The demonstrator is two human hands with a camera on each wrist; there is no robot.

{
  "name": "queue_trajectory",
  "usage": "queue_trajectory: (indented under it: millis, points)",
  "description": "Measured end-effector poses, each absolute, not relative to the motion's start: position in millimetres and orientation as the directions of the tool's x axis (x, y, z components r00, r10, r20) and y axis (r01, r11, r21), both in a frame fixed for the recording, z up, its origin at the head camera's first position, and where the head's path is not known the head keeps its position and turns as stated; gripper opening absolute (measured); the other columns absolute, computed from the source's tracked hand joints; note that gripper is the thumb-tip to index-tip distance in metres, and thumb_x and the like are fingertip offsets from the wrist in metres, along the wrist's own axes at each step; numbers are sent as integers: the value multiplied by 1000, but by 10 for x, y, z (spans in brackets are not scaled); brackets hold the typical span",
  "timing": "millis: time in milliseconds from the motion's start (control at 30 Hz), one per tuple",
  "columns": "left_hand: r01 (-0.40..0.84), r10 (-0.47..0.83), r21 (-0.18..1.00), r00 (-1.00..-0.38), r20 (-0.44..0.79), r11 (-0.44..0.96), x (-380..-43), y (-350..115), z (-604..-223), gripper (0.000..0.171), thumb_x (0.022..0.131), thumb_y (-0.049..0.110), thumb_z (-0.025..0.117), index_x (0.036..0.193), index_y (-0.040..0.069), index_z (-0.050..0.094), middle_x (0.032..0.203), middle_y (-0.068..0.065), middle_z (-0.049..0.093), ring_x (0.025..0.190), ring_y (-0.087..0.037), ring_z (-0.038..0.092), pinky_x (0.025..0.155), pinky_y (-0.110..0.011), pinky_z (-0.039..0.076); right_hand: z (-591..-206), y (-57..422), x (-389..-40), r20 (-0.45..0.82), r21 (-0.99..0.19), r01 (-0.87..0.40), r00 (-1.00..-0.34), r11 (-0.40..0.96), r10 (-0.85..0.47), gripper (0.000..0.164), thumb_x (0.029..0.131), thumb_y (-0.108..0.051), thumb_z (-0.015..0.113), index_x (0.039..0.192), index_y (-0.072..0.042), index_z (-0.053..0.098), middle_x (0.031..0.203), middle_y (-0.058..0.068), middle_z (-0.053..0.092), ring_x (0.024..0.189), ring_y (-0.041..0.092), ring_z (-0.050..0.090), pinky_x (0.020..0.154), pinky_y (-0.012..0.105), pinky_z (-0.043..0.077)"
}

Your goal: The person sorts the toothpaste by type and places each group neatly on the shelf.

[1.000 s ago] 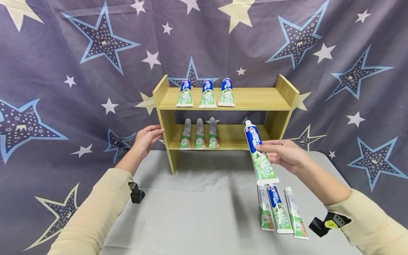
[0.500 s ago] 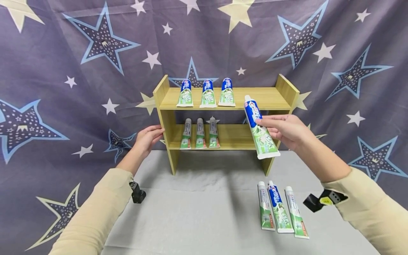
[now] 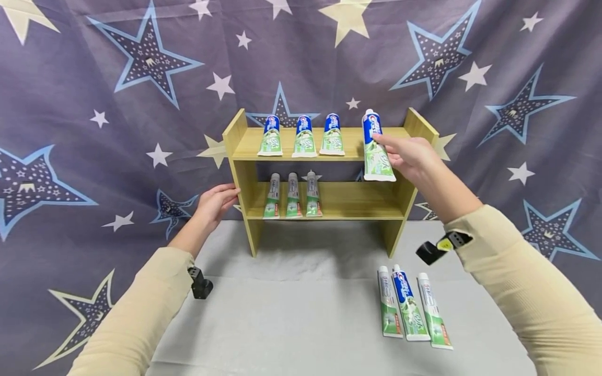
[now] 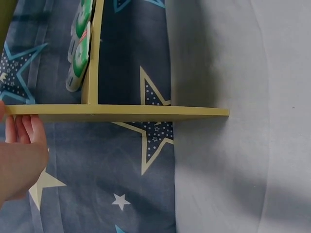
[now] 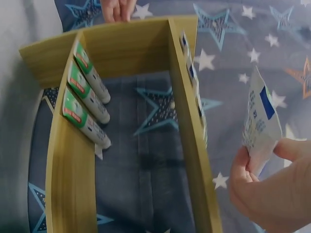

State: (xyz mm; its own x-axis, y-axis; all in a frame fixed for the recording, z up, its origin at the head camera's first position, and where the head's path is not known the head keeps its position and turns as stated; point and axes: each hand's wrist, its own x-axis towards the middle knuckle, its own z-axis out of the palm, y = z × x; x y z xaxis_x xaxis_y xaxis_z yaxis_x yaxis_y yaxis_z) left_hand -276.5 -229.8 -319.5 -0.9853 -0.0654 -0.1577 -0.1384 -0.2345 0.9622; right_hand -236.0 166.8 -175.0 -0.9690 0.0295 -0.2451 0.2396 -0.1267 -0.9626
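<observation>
My right hand point(image 3: 414, 159) pinches a blue, white and green toothpaste tube point(image 3: 378, 159) between thumb and fingers. Its cap points up and back, and in the head view it overlaps the upper board's front edge at the right. In the right wrist view the held tube point(image 5: 260, 121) is off the upper board, angled, most of its printed front turned away. My left hand point(image 3: 216, 203) touches the left side panel of the wooden shelf point(image 3: 291, 160); in the left wrist view its fingertips point(image 4: 36, 127) lie against the panel's outer face.
Three matching blue-green tubes point(image 3: 304, 138) lie on the upper board's left half. Three grey-green tubes point(image 3: 293, 197) lie on the lower board, left. Three more tubes point(image 3: 410, 308) lie side by side on the grey tabletop point(image 3: 282, 324), front right. A starry curtain point(image 3: 155, 120) hangs behind.
My right hand has raised the toothpaste tube from above the tabletop tubes to the upper board's height, bringing it nearer the shelf. My left hand has stayed at the side panel.
</observation>
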Motion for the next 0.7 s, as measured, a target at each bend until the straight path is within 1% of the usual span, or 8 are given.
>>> queue_trajectory:
  millis: [100,233,333,433,500,533,633,700]
  points:
    - [-131,-70,965,-986,-151,-228,-2759,-2302,-3192,13,91,2,60,98,12,58,81,13,67,79,1,66,119,-35,34,-1743,1639,-2524,-241,-964,225,-965,-143,107,74,87,-13,69,148,-2,29,121,6,54,96,9,58,74,14,57]
    - [-144,-76,964,-983,-165,-222,-2743,-2273,-3207,13,91,1,60,98,12,58,80,13,67,79,1,66,118,-34,35,-1756,1612,-2711,-236,-971,219,-947,-100,217,71,86,-16,71,146,-3,35,142,8,49,115,14,59,96,20,54]
    - [-145,-73,965,-984,-165,-220,-2739,-2251,-3222,13,91,1,60,99,11,59,80,13,67,81,0,66,118,-33,36,-1776,1593,-2821,-211,-977,213,-933,-22,292,68,84,-21,73,142,-4,42,145,9,48,118,13,59,103,23,50]
    - [-125,-73,969,-987,-144,-213,-2750,-2241,-3222,13,92,1,59,101,10,58,82,12,67,83,0,65,117,-33,36,-1792,1573,-2922,-159,-975,205,-917,90,365,58,83,-26,75,133,-5,54,139,7,52,98,8,63,97,20,53]
    - [-117,-75,972,-988,-135,-206,-2758,-2247,-3215,13,92,1,59,103,10,58,82,13,67,83,0,65,117,-34,36,-1799,1563,-2979,-138,-966,211,-909,150,393,53,82,-28,75,128,-6,59,127,3,57,84,4,60,92,19,55]
    - [-115,-77,973,-988,-133,-202,-2760,-2251,-3211,14,92,2,58,103,9,57,83,13,67,83,0,65,117,-34,36,-1802,1555,-3004,-137,-956,226,-905,184,402,53,82,-30,75,127,-7,60,126,3,56,83,2,58,92,18,54]
    - [-117,-83,974,-987,-135,-194,-2760,-2266,-3201,13,93,2,58,103,10,57,83,13,66,83,1,65,117,-34,36,-1816,1541,-3053,-120,-925,247,-910,287,398,46,84,-33,73,123,-10,63,119,1,58,82,3,54,80,15,51]
    - [-117,-86,975,-987,-135,-191,-2757,-2274,-3196,13,93,2,58,103,10,57,83,13,66,83,1,65,118,-34,36,-1821,1530,-3065,-108,-897,250,-924,364,367,45,86,-33,70,126,-12,62,124,3,57,86,5,52,74,16,48]
